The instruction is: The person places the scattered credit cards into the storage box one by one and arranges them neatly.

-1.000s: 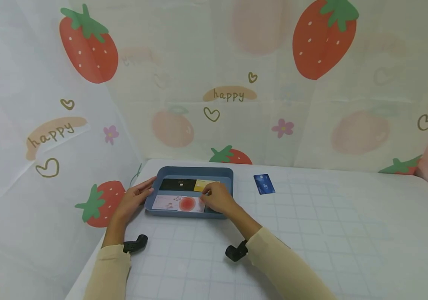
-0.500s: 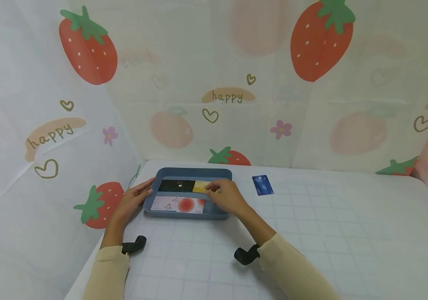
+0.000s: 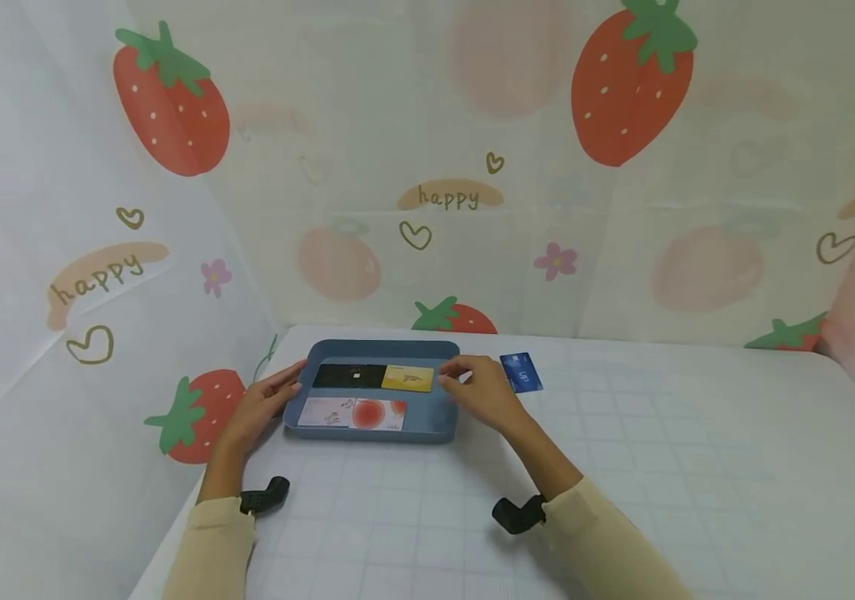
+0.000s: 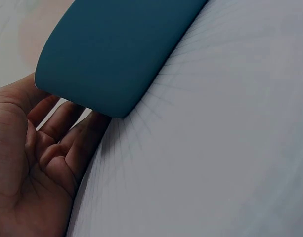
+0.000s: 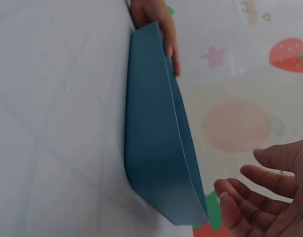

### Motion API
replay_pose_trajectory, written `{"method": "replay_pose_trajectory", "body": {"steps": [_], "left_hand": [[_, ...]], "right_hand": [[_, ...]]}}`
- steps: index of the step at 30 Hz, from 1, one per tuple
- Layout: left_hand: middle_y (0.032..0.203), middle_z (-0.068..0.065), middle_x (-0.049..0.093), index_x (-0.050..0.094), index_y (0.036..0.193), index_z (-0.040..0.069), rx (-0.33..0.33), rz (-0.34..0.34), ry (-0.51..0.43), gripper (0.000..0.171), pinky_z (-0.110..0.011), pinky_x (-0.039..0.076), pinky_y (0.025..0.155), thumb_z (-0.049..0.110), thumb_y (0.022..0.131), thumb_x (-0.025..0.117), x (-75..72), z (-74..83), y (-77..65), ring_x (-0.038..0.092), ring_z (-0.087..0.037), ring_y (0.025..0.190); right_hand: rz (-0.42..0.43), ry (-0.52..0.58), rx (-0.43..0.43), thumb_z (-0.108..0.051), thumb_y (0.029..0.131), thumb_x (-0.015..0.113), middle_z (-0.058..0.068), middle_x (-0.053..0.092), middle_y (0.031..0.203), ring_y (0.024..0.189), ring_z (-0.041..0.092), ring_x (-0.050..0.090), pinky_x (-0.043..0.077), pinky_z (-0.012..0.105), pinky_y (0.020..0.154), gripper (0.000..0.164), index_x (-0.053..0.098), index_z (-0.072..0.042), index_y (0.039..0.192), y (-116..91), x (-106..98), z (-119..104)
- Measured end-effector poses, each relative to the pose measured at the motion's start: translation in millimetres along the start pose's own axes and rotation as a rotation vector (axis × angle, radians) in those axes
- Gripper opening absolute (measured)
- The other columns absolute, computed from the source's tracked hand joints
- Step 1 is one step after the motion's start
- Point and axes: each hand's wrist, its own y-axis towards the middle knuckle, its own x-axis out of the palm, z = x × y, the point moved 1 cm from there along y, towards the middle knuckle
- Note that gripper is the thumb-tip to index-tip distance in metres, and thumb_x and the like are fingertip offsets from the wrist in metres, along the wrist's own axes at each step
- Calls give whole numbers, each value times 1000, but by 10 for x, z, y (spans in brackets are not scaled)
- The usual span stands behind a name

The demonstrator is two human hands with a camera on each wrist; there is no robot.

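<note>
A blue-grey tray (image 3: 367,437) lies on the table with cards laid in two rows. In its back row are dark cards (image 3: 337,376) and a gold card (image 3: 408,378); the front row has a pale pink card (image 3: 325,411) and a card with a red circle (image 3: 377,414). My left hand (image 3: 261,408) rests against the tray's left end, fingers at the rim. My right hand (image 3: 482,392) is over the tray's right end, fingers loosely bent and holding nothing, as the right wrist view shows. A blue card (image 3: 521,372) lies outside the tray, just beyond this hand.
The table has a white cloth (image 3: 622,467) with a faint grid. A strawberry-print curtain (image 3: 367,125) hangs behind it and along the left. Black wrist cameras (image 3: 519,515) sit at both cuffs.
My right hand has moved right, off the gold card, which now shows whole in the back row beside the dark cards. My left hand stays at the tray's left end.
</note>
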Motion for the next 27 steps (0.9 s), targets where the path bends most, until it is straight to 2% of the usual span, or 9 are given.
{"method": "replay_pose_trajectory", "body": {"steps": [6,11,17,24,27], "left_hand": [[161,-3,38,42,156,22,-4,-1,0,55,-50,28,119,33,105,59,-7,3,-11,29,-24,151],[161,-3,37,41,157,22,-8,-3,-1,55,-49,29,119,32,105,58,-3,18,-28,29,-24,151],[161,-2,39,42,157,22,-7,1,-3,56,-46,30,118,33,104,59,11,29,-35,31,-23,150],[160,-1,39,42,156,23,-7,4,3,56,-46,31,117,34,104,58,23,35,-45,32,-22,150],[161,-1,39,42,157,23,-8,4,3,56,-46,30,118,34,104,58,26,32,-46,31,-22,150]], "right_hand": [[27,46,28,-20,98,69,6,72,106,84,32,70,57,29,66,25,73,-5,117,3,-110,103],[67,37,20,-20,98,69,9,71,106,86,35,70,58,29,66,26,72,-4,118,16,-195,178],[97,25,41,-21,96,71,9,72,106,86,36,70,58,28,66,28,72,-4,118,15,-275,247],[122,34,25,-19,96,72,10,73,103,86,36,70,57,28,65,28,72,-1,117,24,-387,284],[140,37,27,-20,95,73,10,73,101,83,29,70,58,28,65,27,73,-2,116,23,-435,322]]}}
